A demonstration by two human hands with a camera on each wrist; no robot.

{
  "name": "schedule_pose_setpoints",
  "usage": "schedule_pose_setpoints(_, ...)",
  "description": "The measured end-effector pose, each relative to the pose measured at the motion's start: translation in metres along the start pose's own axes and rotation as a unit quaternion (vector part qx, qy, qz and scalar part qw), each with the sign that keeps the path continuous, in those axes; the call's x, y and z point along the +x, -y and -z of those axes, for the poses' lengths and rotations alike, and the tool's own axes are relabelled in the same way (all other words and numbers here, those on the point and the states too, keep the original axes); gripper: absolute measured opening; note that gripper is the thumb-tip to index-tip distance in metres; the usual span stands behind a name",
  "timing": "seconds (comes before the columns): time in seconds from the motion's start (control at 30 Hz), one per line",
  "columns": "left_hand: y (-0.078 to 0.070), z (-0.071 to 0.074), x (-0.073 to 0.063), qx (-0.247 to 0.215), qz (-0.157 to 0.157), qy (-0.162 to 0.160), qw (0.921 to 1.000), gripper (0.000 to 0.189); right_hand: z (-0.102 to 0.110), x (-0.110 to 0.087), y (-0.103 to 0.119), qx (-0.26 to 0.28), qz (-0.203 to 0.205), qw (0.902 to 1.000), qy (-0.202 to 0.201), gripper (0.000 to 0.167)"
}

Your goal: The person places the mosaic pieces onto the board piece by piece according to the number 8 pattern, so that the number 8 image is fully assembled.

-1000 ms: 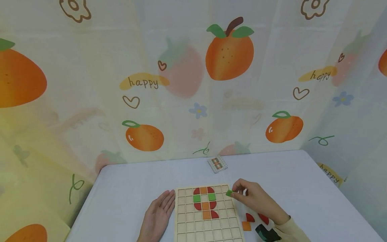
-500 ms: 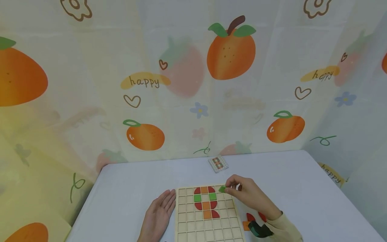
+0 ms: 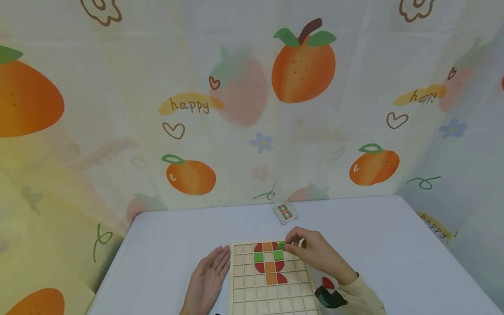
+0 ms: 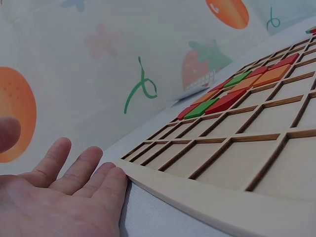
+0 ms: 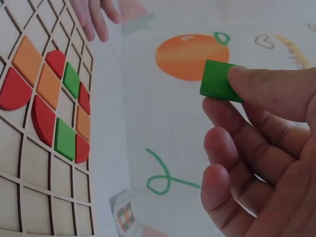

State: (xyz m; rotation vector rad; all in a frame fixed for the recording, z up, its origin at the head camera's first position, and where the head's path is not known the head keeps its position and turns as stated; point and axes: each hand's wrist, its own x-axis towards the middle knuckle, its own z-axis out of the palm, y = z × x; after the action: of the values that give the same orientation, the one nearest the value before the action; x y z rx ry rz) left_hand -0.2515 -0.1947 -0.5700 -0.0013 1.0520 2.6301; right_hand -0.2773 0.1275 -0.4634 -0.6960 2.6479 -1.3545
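My right hand pinches a green square tile between thumb and index finger. In the head view it is over the top right of the wooden grid board, overlapping a red tile there. Red, orange and green tiles fill several cells in the upper middle of the board, around one bare cell. My left hand lies palm up along the board's left side, its straight fingertips right at the frame's edge.
A small stack of pattern cards sits behind the board. Right of it a loose red tile lies near the dark wrist strap. A fruit-print curtain hangs behind the white table.
My right hand has moved left over the board with the green square tile, from its right edge to above the red and green tiles. The left hand stays in place.
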Motion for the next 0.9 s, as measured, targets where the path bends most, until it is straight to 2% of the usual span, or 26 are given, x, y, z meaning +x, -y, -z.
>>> schedule_pose_setpoints(0.13,0.0,-0.001,0.001,-0.006,0.001,-0.001,1.0,0.066,0.003,-0.003,-0.005,-0.007,-0.004,1.0,0.0,0.007)
schedule_pose_setpoints(0.23,0.001,-0.002,0.002,-0.007,0.003,-0.002,1.0,0.064,0.008,-0.008,-0.015,-0.04,-0.017,0.999,-0.012,0.012)
schedule_pose_setpoints(0.3,0.001,-0.002,0.003,-0.007,0.004,-0.003,1.0,0.062,0.012,-0.013,-0.026,-0.074,-0.051,0.9957,-0.023,0.013)
schedule_pose_setpoints(0.4,0.001,-0.002,0.004,-0.002,0.001,-0.006,1.0,0.063,0.015,-0.021,-0.043,-0.123,-0.119,0.985,-0.027,0.01)
schedule_pose_setpoints(0.5,0.001,-0.002,0.004,0.006,-0.001,-0.011,0.9999,0.064,0.016,-0.029,-0.058,-0.141,-0.166,0.9758,-0.022,0.005)
schedule_pose_setpoints(0.63,0.001,-0.001,0.002,0.011,-0.002,-0.012,0.9999,0.064,0.015,-0.035,-0.068,-0.144,-0.182,0.9723,-0.027,0.003)
schedule_pose_setpoints(0.9,0.001,-0.001,0.002,0.014,-0.004,-0.008,0.9999,0.063,0.015,-0.045,-0.071,-0.167,-0.208,0.9629,-0.043,0.011)
